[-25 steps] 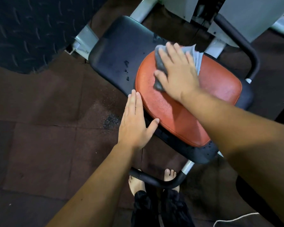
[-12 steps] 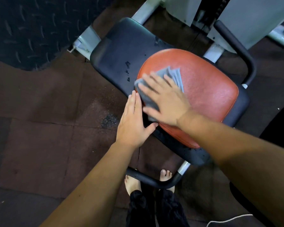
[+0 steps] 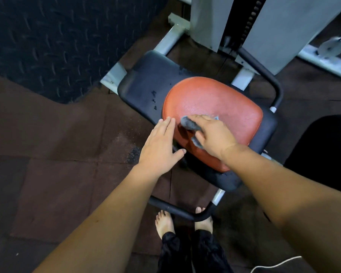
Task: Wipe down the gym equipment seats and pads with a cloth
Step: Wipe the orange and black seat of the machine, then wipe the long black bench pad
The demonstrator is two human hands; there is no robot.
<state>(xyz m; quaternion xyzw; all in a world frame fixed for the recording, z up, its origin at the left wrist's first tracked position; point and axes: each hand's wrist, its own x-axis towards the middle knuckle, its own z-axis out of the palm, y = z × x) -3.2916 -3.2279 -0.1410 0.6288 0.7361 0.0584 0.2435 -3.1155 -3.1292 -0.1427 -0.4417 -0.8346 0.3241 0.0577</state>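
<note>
A red-orange seat pad (image 3: 220,103) sits on a wider black seat base (image 3: 146,83) of a gym machine. My right hand (image 3: 213,136) presses a grey cloth (image 3: 189,124) flat against the near left part of the red pad, and the cloth shows past my fingers and under my thumb. My left hand (image 3: 159,148) rests with straight fingers against the left edge of the seat, beside the red pad, holding nothing. Part of the cloth is hidden under my right palm.
A black tube handle (image 3: 264,69) curves along the seat's right side and another black tube (image 3: 177,210) runs below it, over my bare feet (image 3: 164,223). The white machine frame (image 3: 274,26) stands behind. A black object (image 3: 323,154) is at the right; a dark tread mat (image 3: 57,40) is upper left.
My right hand has dragged the cloth from the far top of the red pad toward me, down to its near left edge. My left hand has stayed against the seat's side.
</note>
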